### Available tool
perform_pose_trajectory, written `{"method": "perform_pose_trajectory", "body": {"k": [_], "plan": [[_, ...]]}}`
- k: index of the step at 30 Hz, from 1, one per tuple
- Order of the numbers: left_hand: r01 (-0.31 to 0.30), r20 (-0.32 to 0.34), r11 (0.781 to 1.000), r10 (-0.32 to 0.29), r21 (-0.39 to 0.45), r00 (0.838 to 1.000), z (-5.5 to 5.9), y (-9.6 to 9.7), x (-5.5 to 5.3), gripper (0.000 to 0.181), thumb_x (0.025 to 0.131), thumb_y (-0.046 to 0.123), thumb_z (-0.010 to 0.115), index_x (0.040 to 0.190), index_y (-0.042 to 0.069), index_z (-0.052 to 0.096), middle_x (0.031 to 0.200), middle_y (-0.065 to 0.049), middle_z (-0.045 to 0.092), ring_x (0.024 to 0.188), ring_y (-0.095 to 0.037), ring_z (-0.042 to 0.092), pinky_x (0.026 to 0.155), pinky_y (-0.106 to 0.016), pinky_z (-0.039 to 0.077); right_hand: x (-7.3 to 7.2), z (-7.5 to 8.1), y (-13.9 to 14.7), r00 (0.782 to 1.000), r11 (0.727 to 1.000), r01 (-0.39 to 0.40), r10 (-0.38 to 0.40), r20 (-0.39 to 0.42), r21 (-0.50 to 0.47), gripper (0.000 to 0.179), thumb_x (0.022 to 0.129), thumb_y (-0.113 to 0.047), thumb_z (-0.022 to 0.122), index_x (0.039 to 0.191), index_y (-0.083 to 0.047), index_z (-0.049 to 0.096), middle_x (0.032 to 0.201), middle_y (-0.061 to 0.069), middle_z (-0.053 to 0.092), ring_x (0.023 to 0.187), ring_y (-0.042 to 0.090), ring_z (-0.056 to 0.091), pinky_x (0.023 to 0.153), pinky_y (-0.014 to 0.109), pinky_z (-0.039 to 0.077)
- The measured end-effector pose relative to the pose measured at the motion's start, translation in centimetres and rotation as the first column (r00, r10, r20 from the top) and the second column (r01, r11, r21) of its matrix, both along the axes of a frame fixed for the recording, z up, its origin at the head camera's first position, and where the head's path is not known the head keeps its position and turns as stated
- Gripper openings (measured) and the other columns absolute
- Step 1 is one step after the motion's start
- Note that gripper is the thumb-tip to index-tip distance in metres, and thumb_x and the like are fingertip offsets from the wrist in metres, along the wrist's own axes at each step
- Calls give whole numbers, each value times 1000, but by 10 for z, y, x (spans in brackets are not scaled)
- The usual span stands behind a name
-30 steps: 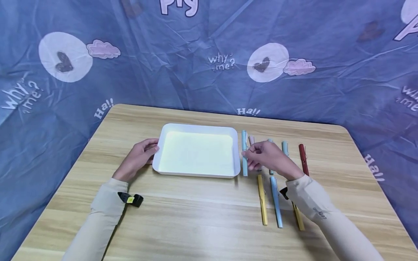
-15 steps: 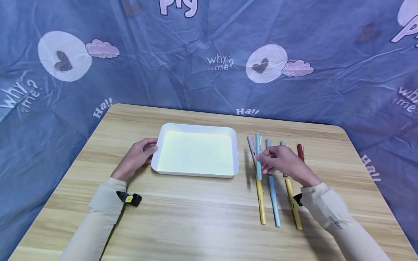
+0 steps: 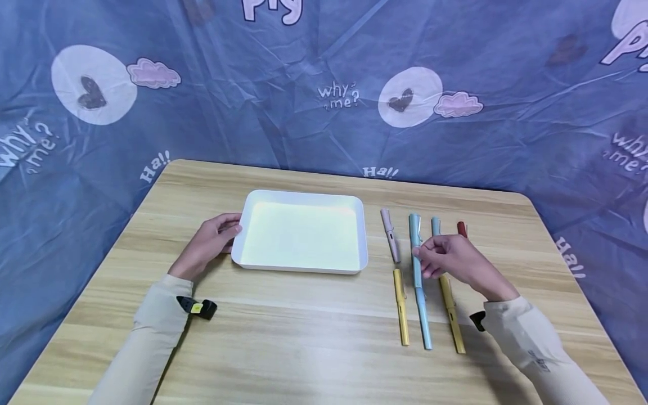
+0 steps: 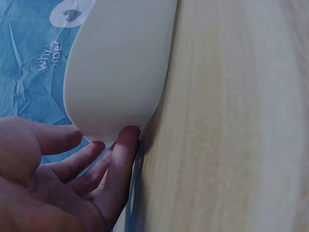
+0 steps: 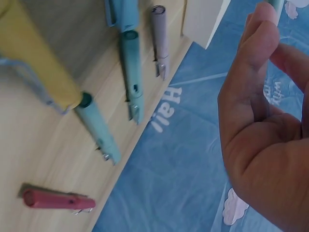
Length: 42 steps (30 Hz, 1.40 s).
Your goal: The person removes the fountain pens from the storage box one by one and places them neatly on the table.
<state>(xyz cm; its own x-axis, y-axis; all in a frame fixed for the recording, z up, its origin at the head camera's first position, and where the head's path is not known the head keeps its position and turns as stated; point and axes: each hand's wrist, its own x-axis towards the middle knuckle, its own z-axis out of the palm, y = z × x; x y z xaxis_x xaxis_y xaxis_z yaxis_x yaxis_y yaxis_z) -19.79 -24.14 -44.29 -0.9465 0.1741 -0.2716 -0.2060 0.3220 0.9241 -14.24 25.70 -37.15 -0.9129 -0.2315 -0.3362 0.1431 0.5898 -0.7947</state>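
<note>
My right hand (image 3: 448, 259) pinches a light blue pen (image 3: 414, 225) by its middle. This pen hangs upright in the head view, above the row of pens and right of the white tray (image 3: 363, 239). Only a bit of the held pen (image 5: 277, 5) shows at the top of the right wrist view. My left hand (image 3: 215, 242) holds the tray's left end. In the left wrist view, the thumb touches the rim and fingertips press the end wall of the tray (image 4: 118, 67). A teal pen (image 5: 133, 72) lies below the held one, mostly covered in the head view.
Around the right hand lie a lilac pen (image 3: 390, 235), two yellow pens (image 3: 400, 309), a blue pen (image 3: 424, 326), another teal pen (image 3: 436, 226) and a red pen (image 3: 462, 229), partly hidden. A blue printed cloth (image 3: 283, 112) hangs behind the wooden table (image 3: 304, 337).
My right hand has carried the light blue pen rightward from beside the tray, past the lilac pen, to above a teal pen. My left hand keeps its place at the tray.
</note>
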Motion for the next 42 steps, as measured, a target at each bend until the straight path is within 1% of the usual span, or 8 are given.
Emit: {"method": "perform_pose_trajectory", "body": {"k": [3, 9, 14, 25, 27, 30, 35, 42], "plan": [[4, 1, 1000, -4, -9, 1000, 0, 0, 0, 53, 113, 21, 47, 159, -1, 36, 151, -25, 47, 126, -34, 55, 83, -25, 57, 5, -2, 7, 1000, 1000, -2, 2, -5, -4, 35, 103, -28, 68, 98, 6, 66, 82, 14, 70, 74, 23, 71, 73, 40, 63], [2, 3, 1000, -2, -8, 1000, -1, 1, 1, 53, 112, 20, 48, 159, -1, 35, 151, -25, 46, 127, -35, 55, 83, -25, 58, 13, -6, 22, 1000, 1000, 5, -5, -9, 29, 35, 104, -30, 66, 98, 4, 67, 80, 12, 69, 72, 22, 71, 70, 36, 62], [8, -6, 1000, -8, -4, 1000, -1, 2, 0, 53, 112, 20, 48, 159, -2, 35, 151, -26, 47, 126, -33, 55, 83, -25, 58, 21, -8, 35, 1000, 999, 25, -26, 13, 40, 34, 106, -29, 64, 96, 4, 66, 79, 12, 67, 69, 20, 68, 68, 35, 61], [8, -3, 1000, -8, -18, 1000, -1, 4, 0, 53, 112, 21, 48, 159, -1, 36, 151, -25, 47, 127, -34, 54, 83, -24, 57, 37, -10, 60, 997, 997, 56, -58, 55, 53, 39, 105, -33, 65, 101, 6, 67, 80, 15, 67, 70, 22, 68, 67, 35, 60], [10, -4, 1000, -10, -17, 1000, -1, 4, 0, 53, 112, 21, 48, 159, -1, 35, 151, -25, 46, 127, -34, 54, 83, -24, 57, 39, -10, 66, 996, 997, 55, -59, 62, 56, 38, 106, -32, 64, 101, 6, 67, 79, 13, 67, 70, 21, 67, 67, 35, 60], [10, -5, 1000, -10, -20, 1000, 0, 3, 0, 54, 112, 22, 48, 159, -1, 35, 151, -25, 46, 127, -34, 54, 83, -24, 58, 44, -12, 76, 994, 995, 69, -75, 83, 71, 36, 106, -31, 64, 99, 5, 67, 78, 10, 66, 69, 19, 66, 66, 34, 60], [11, -12, 999, -12, -36, 1000, 3, 1, 1, 55, 112, 23, 48, 160, -1, 35, 152, -25, 46, 127, -35, 54, 83, -23, 57, 50, -17, 90, 992, 992, 71, -81, 101, 105, 36, 106, -32, 62, 92, 1, 65, 77, 7, 64, 65, 16, 63, 63, 32, 58], [12, -6, 999, -12, -50, 1000, 4, 2, 4, 56, 112, 25, 48, 160, -1, 34, 152, -26, 46, 127, -34, 54, 84, -23, 56, 56, -20, 95, 988, 987, 79, -96, 119, 138, 38, 106, -36, 63, 89, -1, 64, 74, 5, 61, 61, 15, 58, 59, 31, 52]]}}
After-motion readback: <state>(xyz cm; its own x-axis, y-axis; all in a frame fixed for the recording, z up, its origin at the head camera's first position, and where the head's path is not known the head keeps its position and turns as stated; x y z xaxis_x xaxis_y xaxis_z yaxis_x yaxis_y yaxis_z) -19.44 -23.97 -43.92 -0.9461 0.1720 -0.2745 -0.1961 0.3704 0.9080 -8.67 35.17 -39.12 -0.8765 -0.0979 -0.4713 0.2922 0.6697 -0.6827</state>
